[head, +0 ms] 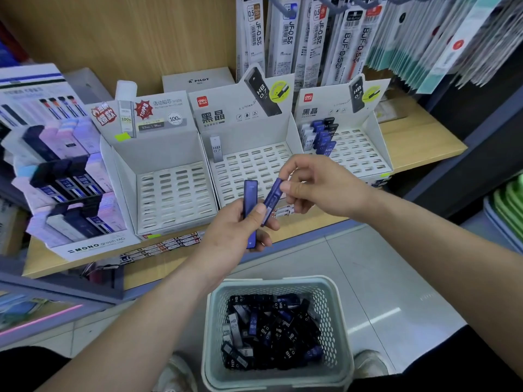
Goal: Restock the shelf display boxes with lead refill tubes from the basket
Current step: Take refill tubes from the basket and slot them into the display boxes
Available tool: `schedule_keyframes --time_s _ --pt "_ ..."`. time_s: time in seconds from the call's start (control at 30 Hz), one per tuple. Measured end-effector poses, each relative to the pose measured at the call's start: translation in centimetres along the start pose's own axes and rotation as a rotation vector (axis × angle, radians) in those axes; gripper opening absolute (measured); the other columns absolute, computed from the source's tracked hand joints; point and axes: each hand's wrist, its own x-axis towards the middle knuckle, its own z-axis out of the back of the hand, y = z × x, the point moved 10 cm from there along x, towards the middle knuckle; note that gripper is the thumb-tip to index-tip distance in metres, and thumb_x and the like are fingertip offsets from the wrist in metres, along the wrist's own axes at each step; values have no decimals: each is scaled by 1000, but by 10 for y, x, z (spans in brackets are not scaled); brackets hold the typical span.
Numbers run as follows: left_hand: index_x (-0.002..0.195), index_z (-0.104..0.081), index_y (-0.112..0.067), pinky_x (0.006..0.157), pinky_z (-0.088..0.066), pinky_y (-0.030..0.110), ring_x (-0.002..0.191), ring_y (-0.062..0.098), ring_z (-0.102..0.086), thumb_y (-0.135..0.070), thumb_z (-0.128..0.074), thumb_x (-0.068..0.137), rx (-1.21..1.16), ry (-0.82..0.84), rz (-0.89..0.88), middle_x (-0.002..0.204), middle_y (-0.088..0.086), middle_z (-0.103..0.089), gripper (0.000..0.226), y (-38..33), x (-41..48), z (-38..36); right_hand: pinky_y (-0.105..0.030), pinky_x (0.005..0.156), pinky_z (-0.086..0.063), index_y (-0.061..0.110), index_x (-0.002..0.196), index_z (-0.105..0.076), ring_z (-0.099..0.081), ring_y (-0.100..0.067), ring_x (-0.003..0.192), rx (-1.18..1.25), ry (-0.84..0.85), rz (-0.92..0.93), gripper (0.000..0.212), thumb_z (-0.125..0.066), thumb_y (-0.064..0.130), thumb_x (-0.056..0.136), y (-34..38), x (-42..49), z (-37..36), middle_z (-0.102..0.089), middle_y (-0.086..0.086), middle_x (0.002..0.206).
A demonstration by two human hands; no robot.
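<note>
My left hand [240, 230] grips an upright blue lead refill tube [250, 199] in front of the shelf. My right hand [314, 188] pinches the top of a second blue tube [272, 200], whose lower end lies against my left thumb. Behind them stand three white display boxes with slotted trays: the left box [158, 162] shows no tubes, the middle box [254, 165] holds one grey tube [216, 148], and the right box [365, 148] has several blue and black tubes [321, 135] at its back left. On the floor below, a pale basket [215, 329] holds several tubes [271, 332].
A Mono display [59, 176] of pastel lead cases fills the shelf's left side. Refill packets [308, 38] hang on hooks above the boxes. Flat packets [167, 244] lie along the wooden shelf's front edge. Green and grey trays [506, 210] are stacked at the right. My shoes flank the basket.
</note>
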Motion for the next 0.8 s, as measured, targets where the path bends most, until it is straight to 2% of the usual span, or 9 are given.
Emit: schedule_keyframes --time_s 0.13,0.2,0.27,0.4,0.5,0.57,0.63,0.7,0.8 --pt "109 -62 -13 55 -45 25 56 12 -51 -16 -56 101 62 -14 -12 86 4 -72 10 -1 2 0 -43 75 -59 7 96 -63 -67 -25 70 135 22 -12 12 -70 17 92 -2 -1 0 -68 -20 85" --pt "106 -62 -13 54 -44 27 55 11 -51 -14 -63 97 107 -24 -22 85 7 -71 9 -2 3 0 -41 75 -61 6 95 -64 -69 -25 70 109 5 14 18 -75 19 88 0 -2 1 -68 -17 82" --pt "103 -63 -15 55 -44 27 54 11 -51 -12 -67 94 125 -41 -13 86 11 -68 10 -1 4 0 -37 73 -61 5 98 -64 -70 -23 69 96 -13 31 17 -75 11 87 0 -3 3 -68 -17 81" --pt "110 -60 -13 56 -48 25 56 13 -57 -11 -58 100 91 -81 47 88 6 -72 11 5 6 2 -35 72 -59 10 103 -66 -67 -24 73 120 -72 3 24 -77 2 83 -6 -5 29 -70 -24 88" --pt "115 -56 -12 59 -51 28 57 16 -61 -9 -46 105 59 -85 90 85 5 -73 15 11 5 2 -30 71 -58 14 94 -69 -66 -18 71 65 -235 0 20 -80 4 80 -13 -8 68 -71 -7 76" --pt "116 -54 -15 60 -53 29 60 18 -64 -12 -45 106 63 -65 97 85 4 -75 14 12 3 0 -24 71 -57 20 90 -71 -65 -11 69 -22 -382 0 18 -81 8 81 -20 -10 98 -71 4 74" --pt "115 -54 -19 58 -55 29 62 20 -66 -15 -45 107 58 -41 116 87 3 -75 13 13 0 -3 -24 77 -56 27 90 -71 -66 -9 74 -156 -516 11 16 -80 14 84 -27 -12 125 -70 8 80" --pt "114 -56 -20 55 -55 32 64 21 -67 -16 -46 107 70 -18 128 89 3 -76 13 13 -3 -4 -22 81 -54 26 93 -69 -64 -7 78 -233 -608 28 14 -75 14 88 -31 -13 142 -69 10 85" --pt "113 -60 -20 56 -55 32 66 21 -67 -15 -48 106 84 -3 120 91 5 -75 15 11 -3 -5 -23 82 -54 23 96 -68 -64 -9 82 -282 -656 31 13 -72 12 90 -38 -10 150 -68 7 89"
